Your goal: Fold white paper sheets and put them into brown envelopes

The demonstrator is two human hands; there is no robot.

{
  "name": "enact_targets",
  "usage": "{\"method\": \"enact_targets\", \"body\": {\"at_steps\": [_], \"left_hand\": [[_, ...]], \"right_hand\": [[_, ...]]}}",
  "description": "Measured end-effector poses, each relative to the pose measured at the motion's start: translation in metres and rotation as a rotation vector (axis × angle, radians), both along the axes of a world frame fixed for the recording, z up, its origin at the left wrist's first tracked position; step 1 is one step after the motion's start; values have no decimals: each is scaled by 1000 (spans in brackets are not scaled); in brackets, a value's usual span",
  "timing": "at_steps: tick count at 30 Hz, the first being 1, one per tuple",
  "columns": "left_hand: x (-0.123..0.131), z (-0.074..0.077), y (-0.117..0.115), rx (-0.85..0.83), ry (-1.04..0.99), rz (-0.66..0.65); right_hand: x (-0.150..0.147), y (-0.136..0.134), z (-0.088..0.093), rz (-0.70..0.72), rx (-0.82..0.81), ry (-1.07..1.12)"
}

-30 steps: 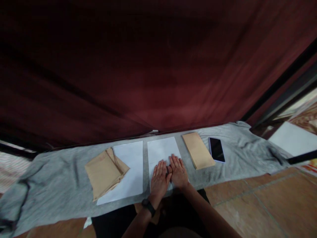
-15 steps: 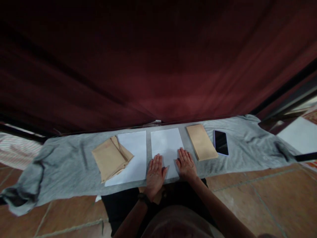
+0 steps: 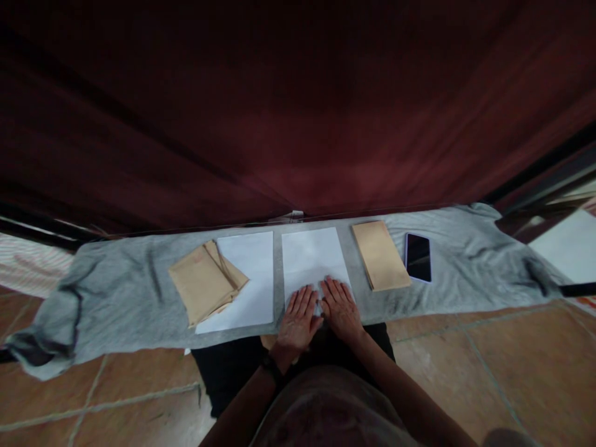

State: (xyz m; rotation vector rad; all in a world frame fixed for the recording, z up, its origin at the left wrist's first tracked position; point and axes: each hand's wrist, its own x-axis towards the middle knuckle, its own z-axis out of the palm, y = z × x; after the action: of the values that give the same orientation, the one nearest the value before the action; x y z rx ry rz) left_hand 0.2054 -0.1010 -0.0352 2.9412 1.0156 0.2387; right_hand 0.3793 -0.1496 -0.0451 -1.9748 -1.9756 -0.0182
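Both hands lie palm down near the middle of the near edge of a long, narrow table draped in grey cloth (image 3: pixel 125 292). The left hand (image 3: pixel 297 320), with a dark band at its wrist, and the right hand (image 3: pixel 342 313) grasp nothing; their fingers are extended flat, close together, on a rectangular white paper sheet (image 3: pixel 310 248). This sheet stretches from near the table's far edge towards its near edge. Just left of it lies a second white sheet (image 3: pixel 256 292), its left part covered by a skewed pile of folded brown paper (image 3: pixel 200 282). Towards the table's right end lie a neat rectangular stack of brown paper (image 3: pixel 382 257) and, just beside it, a black-screened phone with a lilac edge (image 3: pixel 418 257).
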Motion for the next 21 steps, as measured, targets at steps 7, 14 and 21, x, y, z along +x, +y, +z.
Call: {"method": "enact_targets", "body": {"at_steps": [7,14,21], "left_hand": [[-19,2,8,-8,4,-115],[-19,10,10,-37,51,-158],[-22,9,10,-68,99,-163]], "right_hand": [[18,-13,1,-39,-2,-17],[28,-21,-1,-19,-41,4],[26,-21,-1,-31,-39,13]]}}
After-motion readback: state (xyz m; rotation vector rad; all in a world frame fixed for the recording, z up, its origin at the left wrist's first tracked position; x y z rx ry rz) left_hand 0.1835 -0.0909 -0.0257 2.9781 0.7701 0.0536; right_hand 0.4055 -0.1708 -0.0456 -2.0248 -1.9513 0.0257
